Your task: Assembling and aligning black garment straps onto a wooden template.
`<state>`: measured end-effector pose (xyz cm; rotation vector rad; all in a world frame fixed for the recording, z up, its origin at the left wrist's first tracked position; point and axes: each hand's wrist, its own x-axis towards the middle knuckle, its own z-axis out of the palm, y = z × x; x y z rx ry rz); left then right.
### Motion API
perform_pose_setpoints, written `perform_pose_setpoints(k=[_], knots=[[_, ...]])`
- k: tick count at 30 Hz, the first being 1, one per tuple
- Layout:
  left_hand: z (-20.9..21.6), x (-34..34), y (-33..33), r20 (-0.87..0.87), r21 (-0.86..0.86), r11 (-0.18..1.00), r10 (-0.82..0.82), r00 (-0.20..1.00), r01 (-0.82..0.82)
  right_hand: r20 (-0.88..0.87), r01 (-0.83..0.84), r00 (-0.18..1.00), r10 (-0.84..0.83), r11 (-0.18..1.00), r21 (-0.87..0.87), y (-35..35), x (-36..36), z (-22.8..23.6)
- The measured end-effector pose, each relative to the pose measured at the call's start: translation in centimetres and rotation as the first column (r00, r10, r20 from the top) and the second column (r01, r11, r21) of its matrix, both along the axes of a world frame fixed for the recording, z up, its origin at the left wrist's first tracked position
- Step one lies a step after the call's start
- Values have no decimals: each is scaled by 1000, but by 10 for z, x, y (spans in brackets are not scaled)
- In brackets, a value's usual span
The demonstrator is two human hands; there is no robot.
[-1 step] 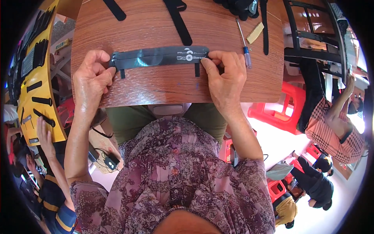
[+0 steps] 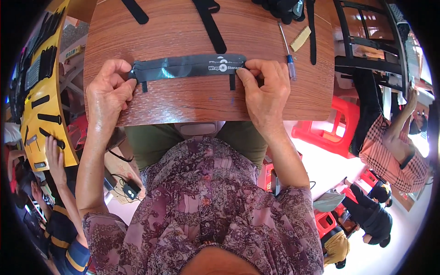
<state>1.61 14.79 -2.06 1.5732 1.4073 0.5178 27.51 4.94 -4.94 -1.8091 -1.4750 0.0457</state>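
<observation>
A flat black strap (image 2: 183,68) with pale printing near its right end lies crosswise above the wooden table, close to its near edge. It looks like two layers, one edge just above the other. My left hand (image 2: 110,85) pinches the strap's left end between thumb and fingers. At the other end, my right hand (image 2: 266,87) grips it the same way. Two short dark tabs, a left tab (image 2: 144,87) and a right tab (image 2: 232,82), stick out below the strap toward me. What lies under my fingertips is hidden.
The brown table (image 2: 174,105) also bears a long black strap (image 2: 211,32), a screwdriver (image 2: 290,64), a yellowish block (image 2: 300,38) and a black bundle (image 2: 283,9). On the left, a co-worker's hand (image 2: 55,160) reaches over a yellow table (image 2: 68,153). A red stool (image 2: 346,123) stands at right.
My hands and the strap stay in place; the shine on the strap's left part has shifted slightly. The co-worker's hand at the left has moved a little.
</observation>
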Motion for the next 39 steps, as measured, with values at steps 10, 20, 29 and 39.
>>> perform_pose_setpoints(k=[10, 20, 29, 39], knots=[[3, -2, 4, -55, -59, 998, -16, 998, 12, -125, -16, 992, 6, 996, -84, 5, 0, 4], [7, -4, 7, 5, -60, 997, -41, 999, 41, -108, -74, 992, 67, 995, -61, 5, 2, 9], [9, -6, 7, -108, 0, 997, -73, 992, 73, -87, -61, 995, 48, 986, -153, 6, 2, 12], [22, -16, 23, 79, -369, 929, 4, 997, 26, 264, -162, 950, 165, 986, -36, 6, -21, 25]])
